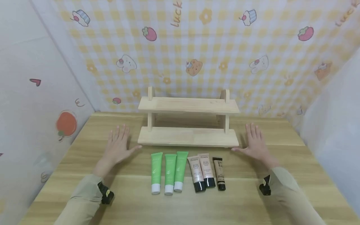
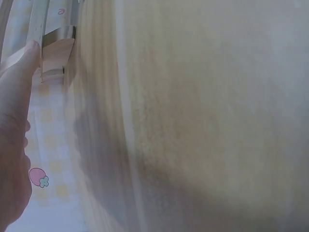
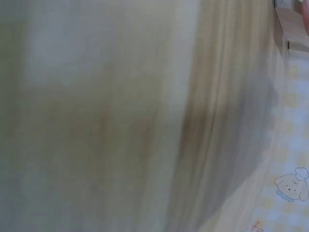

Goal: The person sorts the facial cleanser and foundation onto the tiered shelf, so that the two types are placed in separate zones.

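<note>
A two-tier wooden shelf (image 1: 188, 137) stands at the back of the table. My left hand (image 1: 117, 150) is spread flat with straight fingers, its thumb tip near the shelf's lower left corner. On the other side, my right hand (image 1: 256, 145) lies likewise, thumb pointing at the lower right corner. Neither holds anything. In front of the shelf lie green tubes with white caps (image 1: 170, 172), two pinkish BB cream tubes with black caps (image 1: 206, 170) and a smaller beige tube with black ends (image 1: 219, 173). The left wrist view shows the left hand (image 2: 14, 121) beside the shelf (image 2: 58, 53).
The wood-grain table (image 1: 180, 209) reaches back to a yellow checked cloth (image 1: 180, 47) hung behind the shelf. White cloth walls (image 1: 36, 109) close in the left and right sides. Each sleeve carries a small black wrist camera (image 1: 106, 193).
</note>
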Demonstrator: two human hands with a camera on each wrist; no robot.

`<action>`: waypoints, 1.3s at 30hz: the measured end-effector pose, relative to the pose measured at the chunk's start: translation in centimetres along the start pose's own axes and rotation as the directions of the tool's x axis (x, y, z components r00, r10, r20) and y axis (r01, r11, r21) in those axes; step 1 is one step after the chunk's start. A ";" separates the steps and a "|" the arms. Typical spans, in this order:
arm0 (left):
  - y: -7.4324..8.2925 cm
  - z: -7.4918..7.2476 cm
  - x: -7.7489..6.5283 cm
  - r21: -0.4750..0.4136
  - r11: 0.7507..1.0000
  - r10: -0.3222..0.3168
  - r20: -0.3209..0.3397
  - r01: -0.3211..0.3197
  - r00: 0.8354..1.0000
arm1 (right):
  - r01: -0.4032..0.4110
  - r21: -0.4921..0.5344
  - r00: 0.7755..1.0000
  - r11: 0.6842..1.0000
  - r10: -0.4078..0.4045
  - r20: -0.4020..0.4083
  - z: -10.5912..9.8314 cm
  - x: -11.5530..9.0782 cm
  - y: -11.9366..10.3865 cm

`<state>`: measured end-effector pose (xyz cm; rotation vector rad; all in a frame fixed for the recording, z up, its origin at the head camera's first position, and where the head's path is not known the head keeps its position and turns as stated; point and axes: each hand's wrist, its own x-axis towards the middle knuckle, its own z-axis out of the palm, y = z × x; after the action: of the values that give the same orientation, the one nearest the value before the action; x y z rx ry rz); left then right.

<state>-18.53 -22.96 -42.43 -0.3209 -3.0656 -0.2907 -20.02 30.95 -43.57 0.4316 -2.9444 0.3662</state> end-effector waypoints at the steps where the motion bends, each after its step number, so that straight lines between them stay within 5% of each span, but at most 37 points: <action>1: 0.0 0.0 0.0 0.002 1.000 0.002 0.001 -0.002 1.000 | -0.004 -0.002 1.000 1.000 0.004 0.005 0.0 0.0 0.0; 15: 0.2 -0.8 -1.4 -0.025 0.999 0.028 -0.020 -0.029 0.999 | -0.027 0.046 0.994 0.999 0.022 0.105 -0.8 0.5 -0.2; 30: 3.5 -1.3 -3.8 -0.203 0.977 0.075 0.003 -0.072 0.997 | -0.090 0.201 0.991 0.975 0.068 0.111 -0.9 1.3 -1.4; 35: 4.8 -1.5 -4.1 -0.315 0.949 0.042 0.087 -0.012 0.995 | -0.091 0.264 0.990 0.960 0.059 0.125 -0.9 1.5 -1.7; 39: 5.8 -1.5 -4.1 -0.374 0.924 0.007 0.207 0.072 0.978 | -0.110 0.344 0.987 0.933 0.062 0.148 -1.2 1.7 -2.3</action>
<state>-13.28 -18.43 -40.20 -0.3315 -3.1988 -0.9177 -20.86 28.64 -41.64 0.3801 -3.0367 0.9193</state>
